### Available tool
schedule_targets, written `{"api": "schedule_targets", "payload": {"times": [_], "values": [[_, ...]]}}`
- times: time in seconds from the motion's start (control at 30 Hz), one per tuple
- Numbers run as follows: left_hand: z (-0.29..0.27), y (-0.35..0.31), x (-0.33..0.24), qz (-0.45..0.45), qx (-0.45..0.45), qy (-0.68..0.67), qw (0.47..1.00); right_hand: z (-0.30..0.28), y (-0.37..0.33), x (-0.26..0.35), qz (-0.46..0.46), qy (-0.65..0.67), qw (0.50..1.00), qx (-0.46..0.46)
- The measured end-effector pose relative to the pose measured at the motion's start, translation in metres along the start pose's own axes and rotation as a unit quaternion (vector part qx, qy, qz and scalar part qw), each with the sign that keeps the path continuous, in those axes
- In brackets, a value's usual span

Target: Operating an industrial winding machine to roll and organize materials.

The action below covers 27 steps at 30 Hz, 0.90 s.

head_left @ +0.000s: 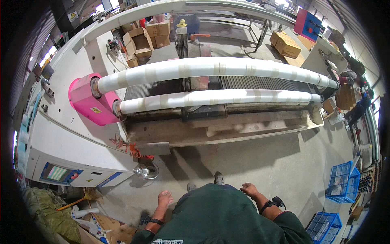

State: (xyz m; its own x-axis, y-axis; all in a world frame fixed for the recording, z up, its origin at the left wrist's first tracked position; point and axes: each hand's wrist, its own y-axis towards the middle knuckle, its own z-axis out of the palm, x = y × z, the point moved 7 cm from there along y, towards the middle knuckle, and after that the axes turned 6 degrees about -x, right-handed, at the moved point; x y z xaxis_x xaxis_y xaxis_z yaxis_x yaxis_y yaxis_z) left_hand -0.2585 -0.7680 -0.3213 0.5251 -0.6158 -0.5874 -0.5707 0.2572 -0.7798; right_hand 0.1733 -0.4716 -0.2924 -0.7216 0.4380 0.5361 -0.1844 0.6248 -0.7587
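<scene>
My left hand [165, 198] hangs in front of my body on the left, its fingers loosely bent with nothing visible in them. On the other side my right hand [249, 189] is held out low, fingers partly spread and also without anything visible in it. Neither touches the machine ahead. Two long white rolls [170, 101] with beige bands lie across that machine, one behind the other. Their left ends sit at a pink housing [95, 103]. Nearest to my left hand is a shiny metal canister [145, 171] on the floor.
A shallow trough [227, 129] runs below the rolls. At left stands a white control cabinet [77, 166] with a coiled orange hose [136, 151] beside it. Blue crates [343, 183] are at right; a green sack [50, 213] lies at lower left. Cardboard boxes [285, 44] stand behind the machine.
</scene>
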Motion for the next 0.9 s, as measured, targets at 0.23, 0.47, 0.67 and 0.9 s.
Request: {"api": "schedule_targets", "payload": {"times": [0.23,0.47,0.67,0.9], "values": [[0.0,-0.002,0.001,-0.007,-0.001,-0.009,1.0,0.003,0.0,-0.002,0.011,0.008,1.0,-0.005],[0.0,0.004,0.005,-0.008,0.003,-0.019,1.0,0.003,-0.009,0.011,0.008,-0.017,1.0,-0.007],[0.002,0.006,0.008,-0.012,0.009,-0.026,1.0,0.004,-0.006,0.011,-0.008,-0.029,0.999,-0.013],[-0.002,0.008,0.012,-0.019,0.013,-0.004,1.0,0.009,-0.005,0.002,0.002,0.003,1.0,-0.011]]}}
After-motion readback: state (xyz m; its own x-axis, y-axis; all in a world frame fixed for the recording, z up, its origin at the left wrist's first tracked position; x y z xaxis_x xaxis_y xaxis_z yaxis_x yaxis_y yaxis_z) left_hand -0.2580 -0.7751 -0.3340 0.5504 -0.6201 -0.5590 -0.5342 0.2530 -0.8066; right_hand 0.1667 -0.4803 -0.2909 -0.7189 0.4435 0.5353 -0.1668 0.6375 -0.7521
